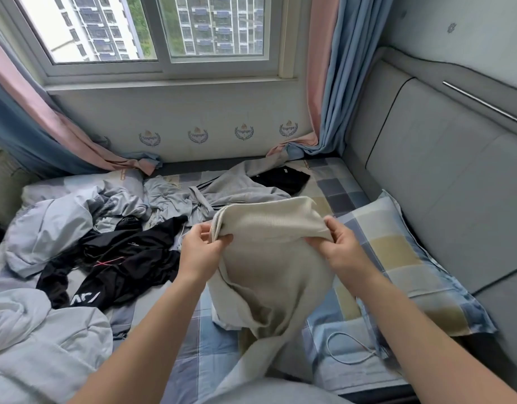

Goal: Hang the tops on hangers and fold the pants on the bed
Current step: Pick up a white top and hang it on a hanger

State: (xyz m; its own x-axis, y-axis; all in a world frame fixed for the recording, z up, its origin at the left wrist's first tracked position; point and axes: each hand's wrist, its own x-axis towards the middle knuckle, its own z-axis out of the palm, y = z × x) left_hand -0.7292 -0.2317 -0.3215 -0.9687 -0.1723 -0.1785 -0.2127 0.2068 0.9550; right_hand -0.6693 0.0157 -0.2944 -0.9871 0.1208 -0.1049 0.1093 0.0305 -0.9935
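Two hands hold the beige knit garment (269, 258) above the bed (210, 345), near its headboard edge. I see the left hand (203, 243) with its grip pinching the ribbed edge, and the right hand (336, 243) grasping the fabric opposite. The garment's lower part drapes onto the sheet beside the pillow (397, 258). Black clothes (129, 258) lie heaped toward the left edge.

A sliding window (161, 33) on the far wall shows apartment blocks (219, 21) outside, flanked by a left curtain (32, 121) and a right curtain (336, 83), both pink and blue, with crest emblems (197, 135) on the wall below. A grey padded headboard (441, 170) runs along the right, with a checked pillow (397, 258) against it and a thin white cord (347, 348) looped by the pillow's near end. A crumpled pale-blue quilt (32, 345) fills the near left.
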